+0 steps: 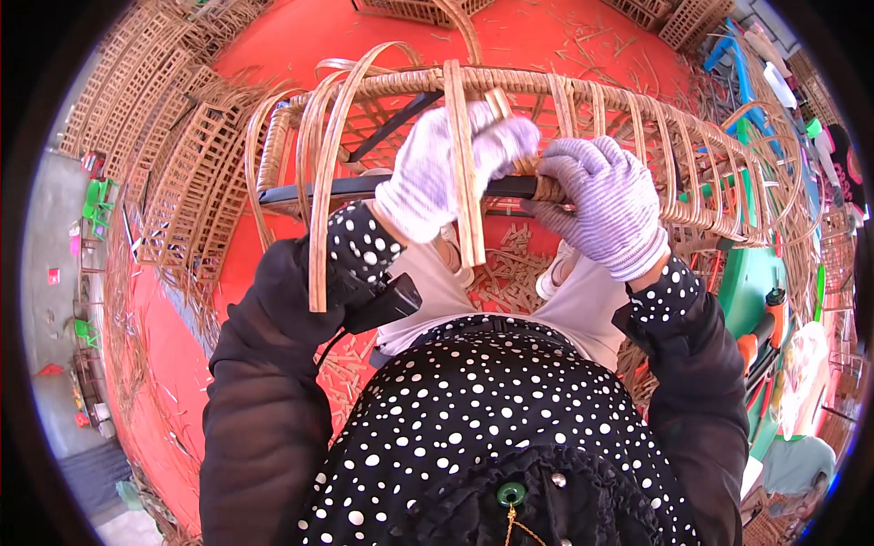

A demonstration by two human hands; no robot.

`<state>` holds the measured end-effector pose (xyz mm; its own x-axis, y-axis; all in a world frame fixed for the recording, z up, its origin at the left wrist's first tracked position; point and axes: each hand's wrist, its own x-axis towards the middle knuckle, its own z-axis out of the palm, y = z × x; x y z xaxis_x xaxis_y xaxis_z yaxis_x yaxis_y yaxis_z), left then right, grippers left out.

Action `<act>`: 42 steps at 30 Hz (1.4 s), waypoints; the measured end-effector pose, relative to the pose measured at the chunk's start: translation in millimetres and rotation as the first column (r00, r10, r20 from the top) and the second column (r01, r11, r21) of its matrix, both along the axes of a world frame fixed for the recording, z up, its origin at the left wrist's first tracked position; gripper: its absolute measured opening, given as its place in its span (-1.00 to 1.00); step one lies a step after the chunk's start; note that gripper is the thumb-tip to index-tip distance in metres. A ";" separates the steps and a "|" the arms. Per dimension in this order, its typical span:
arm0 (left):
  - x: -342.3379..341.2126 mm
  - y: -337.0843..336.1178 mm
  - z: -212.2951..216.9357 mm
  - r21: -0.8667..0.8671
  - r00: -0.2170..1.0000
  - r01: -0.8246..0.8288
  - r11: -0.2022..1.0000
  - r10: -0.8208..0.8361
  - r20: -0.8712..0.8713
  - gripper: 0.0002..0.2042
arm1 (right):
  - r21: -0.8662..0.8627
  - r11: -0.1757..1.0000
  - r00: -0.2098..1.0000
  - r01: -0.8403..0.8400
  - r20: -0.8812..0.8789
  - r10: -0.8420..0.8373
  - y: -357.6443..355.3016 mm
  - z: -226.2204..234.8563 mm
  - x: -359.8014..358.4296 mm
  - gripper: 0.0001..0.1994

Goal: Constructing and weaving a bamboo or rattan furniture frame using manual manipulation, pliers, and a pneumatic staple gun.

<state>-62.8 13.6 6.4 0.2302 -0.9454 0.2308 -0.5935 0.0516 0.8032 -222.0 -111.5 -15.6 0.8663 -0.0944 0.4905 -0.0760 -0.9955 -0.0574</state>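
A woven rattan basket frame (382, 86) lies across in front of me, with long flat strips looping over its far rim. Along its near side runs a dark metal bar (341, 188), partly wrapped in rattan. My left hand (432, 168), in a striped white and purple glove, is closed over the bar around a rattan strip (496, 103); its fingertips are blurred. One loose strip (465, 173) hangs down in front of this hand. My right hand (605, 200), gloved alike, grips the bar at the wrapped section (547, 188), thumb below and fingers on top.
Stacked woven baskets (196, 182) stand to the left, with loose strips around them. Cut rattan scraps (510, 273) litter the red floor (164, 318) between my feet. On the right are a green board (748, 291), orange-handled tools (777, 318) and a plastic bag (801, 369).
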 end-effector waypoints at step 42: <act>12.3 12.3 -10.3 -0.040 0.759 0.312 0.949 -0.224 0.611 -0.78 | -0.299 0.954 0.998 0.031 0.056 -0.015 6.6 -12.6 12.6 -0.80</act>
